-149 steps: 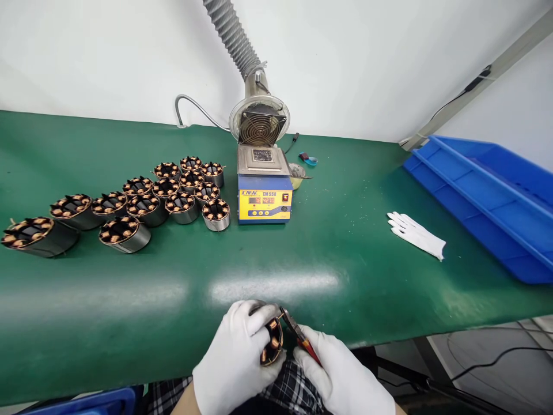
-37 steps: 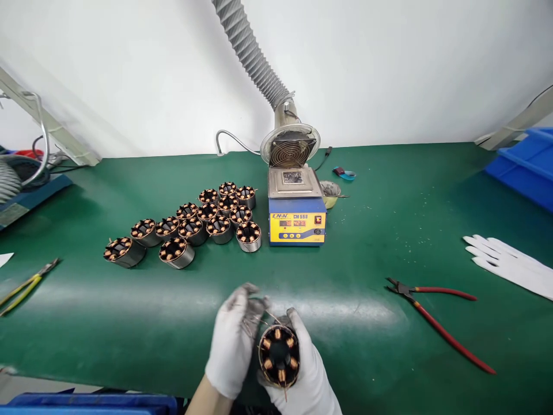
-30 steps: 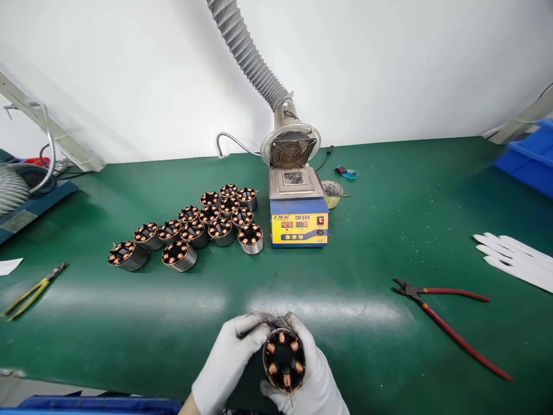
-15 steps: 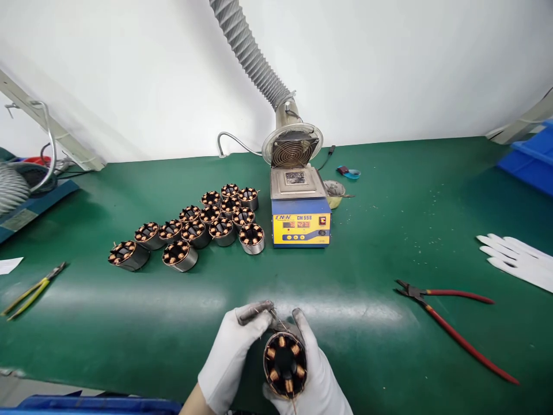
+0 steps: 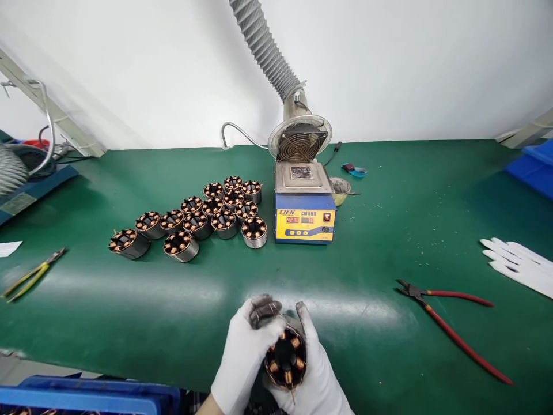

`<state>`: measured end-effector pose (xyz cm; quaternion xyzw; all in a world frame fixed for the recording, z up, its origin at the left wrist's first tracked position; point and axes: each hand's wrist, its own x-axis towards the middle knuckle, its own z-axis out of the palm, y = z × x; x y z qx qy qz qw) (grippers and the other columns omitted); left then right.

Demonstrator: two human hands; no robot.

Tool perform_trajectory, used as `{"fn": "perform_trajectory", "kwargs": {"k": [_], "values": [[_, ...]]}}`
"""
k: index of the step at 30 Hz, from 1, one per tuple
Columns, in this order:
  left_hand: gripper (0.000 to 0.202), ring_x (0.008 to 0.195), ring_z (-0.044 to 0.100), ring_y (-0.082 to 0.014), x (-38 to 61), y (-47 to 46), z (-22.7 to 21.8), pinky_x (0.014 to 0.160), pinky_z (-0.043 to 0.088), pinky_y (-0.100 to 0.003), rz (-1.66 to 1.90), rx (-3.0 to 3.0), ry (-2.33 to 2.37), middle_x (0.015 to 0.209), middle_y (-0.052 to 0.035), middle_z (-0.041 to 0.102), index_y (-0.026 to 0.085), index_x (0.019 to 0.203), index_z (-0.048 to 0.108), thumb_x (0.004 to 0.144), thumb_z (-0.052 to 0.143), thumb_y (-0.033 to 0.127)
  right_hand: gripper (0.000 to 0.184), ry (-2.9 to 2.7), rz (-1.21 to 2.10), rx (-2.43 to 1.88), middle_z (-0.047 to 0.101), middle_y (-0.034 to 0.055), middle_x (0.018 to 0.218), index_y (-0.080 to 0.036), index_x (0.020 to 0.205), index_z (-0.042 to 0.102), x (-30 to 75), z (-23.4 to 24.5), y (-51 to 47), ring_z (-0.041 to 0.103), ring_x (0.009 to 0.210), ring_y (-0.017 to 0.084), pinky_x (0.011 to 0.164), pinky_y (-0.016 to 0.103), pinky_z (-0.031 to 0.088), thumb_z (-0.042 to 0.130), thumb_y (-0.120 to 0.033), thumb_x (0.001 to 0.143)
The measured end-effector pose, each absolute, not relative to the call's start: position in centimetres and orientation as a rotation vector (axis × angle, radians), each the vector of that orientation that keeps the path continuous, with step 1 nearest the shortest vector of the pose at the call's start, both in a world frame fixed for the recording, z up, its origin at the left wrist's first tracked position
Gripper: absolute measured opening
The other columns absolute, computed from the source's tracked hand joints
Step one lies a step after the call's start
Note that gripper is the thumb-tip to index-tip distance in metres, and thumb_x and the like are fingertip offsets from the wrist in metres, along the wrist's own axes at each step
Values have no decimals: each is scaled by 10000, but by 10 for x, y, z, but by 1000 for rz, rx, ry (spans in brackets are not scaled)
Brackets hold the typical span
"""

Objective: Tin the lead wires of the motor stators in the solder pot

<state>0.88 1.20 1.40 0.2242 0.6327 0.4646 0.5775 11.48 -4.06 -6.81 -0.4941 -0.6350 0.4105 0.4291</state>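
In my gloved right hand I hold a motor stator, its ring of copper coils turned up towards me. A short wire end sticks out at its lower edge. My gloved left hand is closed at the stator's upper left rim, with darkened fingertips curled inward. Thin wire shows at those fingertips, and the thumb covers part of the rim. Farther off on the green table, several similar stators stand in a group to the left of a blue and yellow solder pot.
Red-handled cutters lie at right, near white gloves. Yellow-handled pliers lie at left. A fume hose hangs over the pot. A small bowl stands beside it. A blue bin is at lower left.
My left hand has moved right and closer over the stator's rim, its fingers curling more. The right hand keeps its hold. The view has shifted slightly, showing more of the blue bin.
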Motion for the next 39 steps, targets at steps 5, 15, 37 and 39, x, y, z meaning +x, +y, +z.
{"fn": "perform_trajectory", "kwargs": {"k": [5, 15, 37, 39], "values": [[124, 605, 583, -174, 11, 21, 18, 616, 456, -283, 924, 695, 1268, 598, -27, 661, 151, 591, 663, 521, 718, 237, 1072, -1528, 1056, -1314, 563, 184, 1212, -121, 1452, 72, 114, -75, -41, 585, 1059, 336, 872, 377, 508, 700, -272, 596], [399, 839, 638, -196, -20, 31, 33, 780, 468, -281, 1012, 647, 1237, 838, -60, 721, 160, 882, 675, 543, 801, 330, 1000, -1594, 879, -1307, 640, 139, 1080, -125, 1417, 140, 117, -65, -38, 641, 947, 300, 794, 379, 546, 640, -205, 554], [340, 973, 623, -272, -25, 15, -2, 893, 466, -366, 814, 998, 1074, 980, -73, 721, 172, 934, 691, 721, 662, 436, 916, -1842, 468, -1341, 597, 194, 1162, -114, 1342, 260, 121, -69, -40, 630, 983, 321, 818, 377, 549, 737, -312, 585], [389, 1015, 617, -283, -27, 13, -6, 932, 459, -384, 877, 1013, 1154, 1033, -90, 712, 172, 959, 688, 691, 674, 453, 931, -1729, 464, -1454, 600, 211, 1146, -104, 1313, 284, 115, -74, -45, 619, 988, 348, 829, 411, 535, 746, -326, 535]]}}
